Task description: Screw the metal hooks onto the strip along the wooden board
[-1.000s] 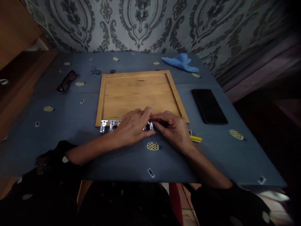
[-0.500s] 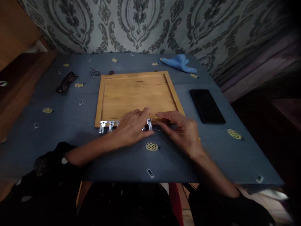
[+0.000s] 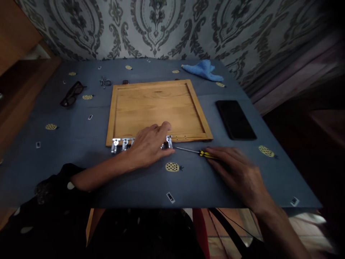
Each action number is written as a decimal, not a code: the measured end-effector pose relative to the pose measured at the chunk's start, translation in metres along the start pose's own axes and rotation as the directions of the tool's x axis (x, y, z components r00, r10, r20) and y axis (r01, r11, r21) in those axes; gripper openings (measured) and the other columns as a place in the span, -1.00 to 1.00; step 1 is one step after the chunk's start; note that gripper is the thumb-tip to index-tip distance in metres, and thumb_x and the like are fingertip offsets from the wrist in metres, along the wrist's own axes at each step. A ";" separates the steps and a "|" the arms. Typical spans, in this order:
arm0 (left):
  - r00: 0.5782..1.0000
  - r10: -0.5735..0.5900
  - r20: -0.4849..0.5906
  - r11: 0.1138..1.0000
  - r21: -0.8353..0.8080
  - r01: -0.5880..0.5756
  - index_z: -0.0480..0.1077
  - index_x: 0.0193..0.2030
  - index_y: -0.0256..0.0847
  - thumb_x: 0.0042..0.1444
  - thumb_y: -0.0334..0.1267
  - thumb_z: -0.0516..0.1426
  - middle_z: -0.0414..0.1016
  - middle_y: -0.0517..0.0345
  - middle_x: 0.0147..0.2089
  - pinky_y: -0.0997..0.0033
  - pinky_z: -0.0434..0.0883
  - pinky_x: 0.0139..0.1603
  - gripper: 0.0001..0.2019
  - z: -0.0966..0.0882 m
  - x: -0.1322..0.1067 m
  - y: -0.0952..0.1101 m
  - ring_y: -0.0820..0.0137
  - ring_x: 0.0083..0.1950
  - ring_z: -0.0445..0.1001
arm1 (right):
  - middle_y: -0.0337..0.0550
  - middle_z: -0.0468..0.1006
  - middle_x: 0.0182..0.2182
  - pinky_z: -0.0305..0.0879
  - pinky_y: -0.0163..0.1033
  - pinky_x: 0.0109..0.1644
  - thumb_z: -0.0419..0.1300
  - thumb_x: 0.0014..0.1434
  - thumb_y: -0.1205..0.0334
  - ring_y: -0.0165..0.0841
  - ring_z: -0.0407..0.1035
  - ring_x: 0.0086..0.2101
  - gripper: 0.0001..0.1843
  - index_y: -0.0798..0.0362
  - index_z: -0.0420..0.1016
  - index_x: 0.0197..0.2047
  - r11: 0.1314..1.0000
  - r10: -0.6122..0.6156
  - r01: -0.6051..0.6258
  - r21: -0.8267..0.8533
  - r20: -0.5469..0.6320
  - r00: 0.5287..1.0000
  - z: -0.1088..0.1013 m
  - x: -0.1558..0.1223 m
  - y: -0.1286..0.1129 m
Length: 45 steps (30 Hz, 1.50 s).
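A square wooden board with a raised rim lies on the blue tablecloth. Along its near edge runs a metal hook rail. My left hand lies flat over the rail's right part, fingers stretched out and pressing it down. A thin screwdriver with a yellow and black handle lies on the cloth just right of the rail. My right hand is blurred by motion; its fingertips touch the screwdriver's handle end.
A black phone lies right of the board. A blue cloth sits at the back right, dark glasses and small metal parts at the back left. The table's near edge runs just below my forearms.
My right hand has drawn back to the right, away from the rail, and the screwdriver now shows lying on the cloth. My left hand has stayed on the rail.
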<state>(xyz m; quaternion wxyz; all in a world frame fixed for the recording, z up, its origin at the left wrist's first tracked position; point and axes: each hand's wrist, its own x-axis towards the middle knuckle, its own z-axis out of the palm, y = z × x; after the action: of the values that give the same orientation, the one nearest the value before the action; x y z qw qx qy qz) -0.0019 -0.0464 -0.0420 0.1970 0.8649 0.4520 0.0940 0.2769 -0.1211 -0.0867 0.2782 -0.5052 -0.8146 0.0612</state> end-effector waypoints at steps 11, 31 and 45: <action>1.000 0.019 -0.007 1.000 0.000 -0.019 0.16 0.10 -0.23 0.17 -0.12 0.29 0.54 -0.01 0.00 0.18 0.43 -0.03 -0.50 0.002 0.000 -0.001 0.17 0.03 0.52 | -0.15 0.70 -0.28 0.56 -0.05 -0.18 0.43 0.06 0.12 -0.19 0.59 -0.28 -0.80 -0.12 0.68 -0.20 0.881 0.393 -0.313 0.356 -0.181 0.901 -0.015 0.009 -0.017; 0.998 0.048 -0.052 0.999 0.000 -0.048 0.17 0.09 -0.21 0.16 -0.10 0.29 0.56 0.00 -0.01 0.25 0.41 -0.09 -0.51 0.005 -0.001 -0.005 0.20 -0.02 0.52 | -0.33 0.49 -0.41 0.19 -0.38 -0.65 0.13 0.36 -0.12 -0.52 0.31 -0.62 -0.67 -0.03 0.31 -0.24 0.794 0.367 0.084 0.602 -0.585 0.723 0.034 0.112 -0.067; 0.999 0.037 -0.026 0.999 0.007 -0.037 0.16 0.09 -0.21 0.17 -0.10 0.28 0.55 -0.01 0.00 0.21 0.41 -0.08 -0.51 0.004 -0.002 -0.004 0.18 -0.01 0.52 | -0.28 0.48 -0.37 0.20 -0.28 -0.63 0.12 0.37 -0.07 -0.47 0.28 -0.62 -0.74 -0.11 0.27 -0.27 0.782 0.406 0.018 0.623 -0.531 0.744 0.033 0.109 -0.072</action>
<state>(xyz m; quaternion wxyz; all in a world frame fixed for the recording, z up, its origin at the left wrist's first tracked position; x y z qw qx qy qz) -0.0049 -0.0466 -0.0470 0.1865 0.8724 0.4389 0.1074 0.1666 -0.0567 -0.0441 0.6726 -0.4688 -0.5479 0.1661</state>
